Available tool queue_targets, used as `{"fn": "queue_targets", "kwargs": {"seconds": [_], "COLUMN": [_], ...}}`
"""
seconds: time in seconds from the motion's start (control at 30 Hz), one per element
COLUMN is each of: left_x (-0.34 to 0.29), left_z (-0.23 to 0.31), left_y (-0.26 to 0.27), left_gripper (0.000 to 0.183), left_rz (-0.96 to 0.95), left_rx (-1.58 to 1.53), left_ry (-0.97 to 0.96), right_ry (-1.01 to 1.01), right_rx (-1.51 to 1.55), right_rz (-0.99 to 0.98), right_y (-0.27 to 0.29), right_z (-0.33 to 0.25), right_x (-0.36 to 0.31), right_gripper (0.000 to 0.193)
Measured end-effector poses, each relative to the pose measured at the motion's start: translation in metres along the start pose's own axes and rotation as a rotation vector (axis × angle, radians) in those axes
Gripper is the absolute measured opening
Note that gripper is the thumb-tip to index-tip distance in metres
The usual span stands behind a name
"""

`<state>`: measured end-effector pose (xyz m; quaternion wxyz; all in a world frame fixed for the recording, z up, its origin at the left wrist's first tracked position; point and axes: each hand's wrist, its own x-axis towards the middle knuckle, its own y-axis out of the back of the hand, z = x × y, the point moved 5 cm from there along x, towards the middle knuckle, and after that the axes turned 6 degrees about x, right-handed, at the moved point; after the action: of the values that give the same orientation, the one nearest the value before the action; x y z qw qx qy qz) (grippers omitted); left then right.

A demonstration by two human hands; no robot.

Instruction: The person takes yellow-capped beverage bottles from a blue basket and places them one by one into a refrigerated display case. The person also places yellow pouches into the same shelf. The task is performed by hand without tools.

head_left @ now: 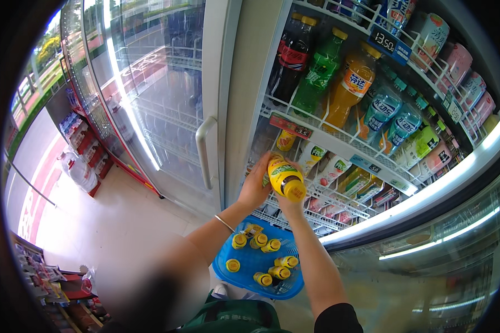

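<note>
A yellow drink bottle (283, 173) with a yellow cap points toward me in front of the open fridge. My left hand (254, 187) is closed around its left side. Up against the same bottle is my right hand (290, 206), its fingers mostly hidden behind it. Just beyond the hands, a similar yellow bottle (285, 140) stands on the lower wire shelf. Below my arms sits a blue plastic basket (223, 270) holding several yellow-capped bottles (258, 240), most of them upright.
Large soda bottles (319, 72) fill the shelf above, behind a white wire rail. The glass door (172, 111) stands to the left with its handle (205, 150). A lit door edge (416, 194) borders the right. Big water jugs (79, 171) are on the floor at far left.
</note>
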<state>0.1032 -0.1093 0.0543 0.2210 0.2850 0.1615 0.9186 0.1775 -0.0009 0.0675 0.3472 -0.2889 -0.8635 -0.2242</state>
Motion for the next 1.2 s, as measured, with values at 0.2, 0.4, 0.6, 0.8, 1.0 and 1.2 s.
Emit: {"fn": "queue_targets", "kwargs": {"seconds": [0.2, 0.4, 0.6, 0.8, 1.0, 1.2], "left_x": [0.019, 0.026, 0.026, 0.023, 0.025, 0.026], "left_z": [-0.074, -0.081, -0.073, -0.072, -0.069, -0.07], "left_y": [-0.049, -0.052, -0.046, -0.047, -0.05, -0.062], "left_gripper": [0.074, 0.076, 0.076, 0.078, 0.073, 0.077], "left_rz": [-0.212, -0.282, -0.305, -0.301, -0.269, -0.313], "left_rx": [0.544, 0.656, 0.71, 0.671, 0.69, 0.759], "left_ry": [0.102, 0.082, 0.088, 0.099, 0.068, 0.029], "right_ry": [-0.164, -0.265, -0.416, -0.409, -0.383, -0.069], "right_rx": [-0.032, -0.328, -0.451, -0.703, -0.586, -0.545], "right_rz": [-0.023, -0.191, -0.242, -0.258, -0.251, -0.009], "right_y": [-0.042, -0.076, -0.1, -0.108, -0.113, -0.103], "right_z": [0.064, 0.126, 0.167, 0.178, 0.193, 0.211], "right_x": [0.058, 0.09, 0.11, 0.133, 0.145, 0.131], "right_gripper": [0.058, 0.062, 0.068, 0.065, 0.046, 0.033]}}
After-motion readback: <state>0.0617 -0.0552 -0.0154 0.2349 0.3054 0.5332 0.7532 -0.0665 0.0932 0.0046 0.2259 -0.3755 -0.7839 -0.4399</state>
